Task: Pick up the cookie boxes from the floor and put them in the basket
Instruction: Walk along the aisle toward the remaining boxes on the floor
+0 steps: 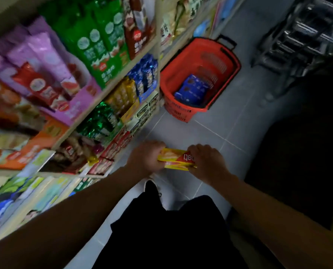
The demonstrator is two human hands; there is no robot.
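Both hands hold a yellow cookie box above the floor.
The box is long and yellow with a red patch; its lettering is too blurred to read. Left hand grips one end, right hand the other. The red basket, well ahead beside the shelves, holds a blue box. Grey tiled floor lies between.

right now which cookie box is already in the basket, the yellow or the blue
The blue cookie box lies inside the red basket; the yellow box is held between the left hand and right hand.
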